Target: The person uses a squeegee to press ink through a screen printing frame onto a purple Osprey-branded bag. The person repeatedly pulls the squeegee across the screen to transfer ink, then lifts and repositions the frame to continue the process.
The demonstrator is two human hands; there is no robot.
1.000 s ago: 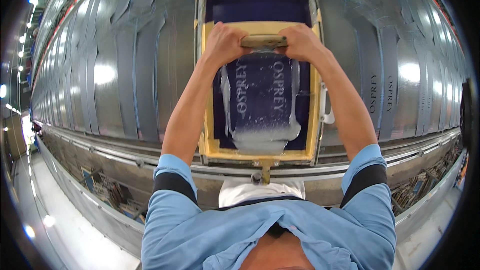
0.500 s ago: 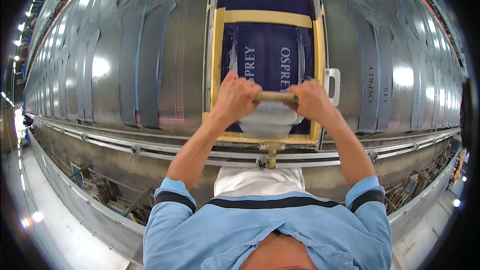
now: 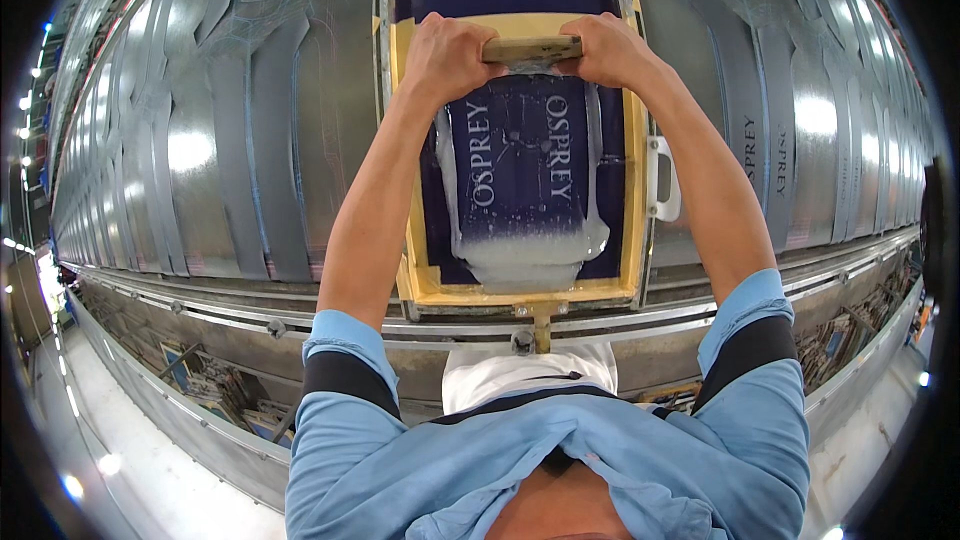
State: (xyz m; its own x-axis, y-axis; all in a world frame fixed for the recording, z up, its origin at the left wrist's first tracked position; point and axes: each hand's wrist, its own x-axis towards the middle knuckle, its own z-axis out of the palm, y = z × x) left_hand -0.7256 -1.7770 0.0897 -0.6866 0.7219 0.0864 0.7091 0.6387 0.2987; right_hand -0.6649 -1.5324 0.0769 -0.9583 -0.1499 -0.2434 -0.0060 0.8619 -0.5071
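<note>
My left hand point(image 3: 447, 58) and my right hand point(image 3: 610, 50) are closed around the two ends of a wooden-handled squeegee point(image 3: 532, 48). It rests across the far part of a printing screen, by the far band of yellow tape point(image 3: 498, 24). Pale lettering shows on the screen's dark blue mesh point(image 3: 515, 145), between my forearms. A whitish, translucent ink point(image 3: 530, 255) lies in a thick pool at the near end and runs in streaks up both sides. The squeegee's blade is mostly hidden under its handle and my fingers. The screen's metal frame point(image 3: 384, 65) surrounds the mesh.
Grey fabric pieces point(image 3: 268, 130) lie on the long shiny table point(image 3: 190, 180) to both sides. A white handle point(image 3: 664, 180) sticks out from the frame's right side. Metal rails point(image 3: 225, 315) run along the near table edge, with a bracket point(image 3: 542, 325) at the frame.
Both hands have pushed the squeegee away from me, from the near end of the screen to the far part. The ink pool and more of the lettering are now uncovered.
</note>
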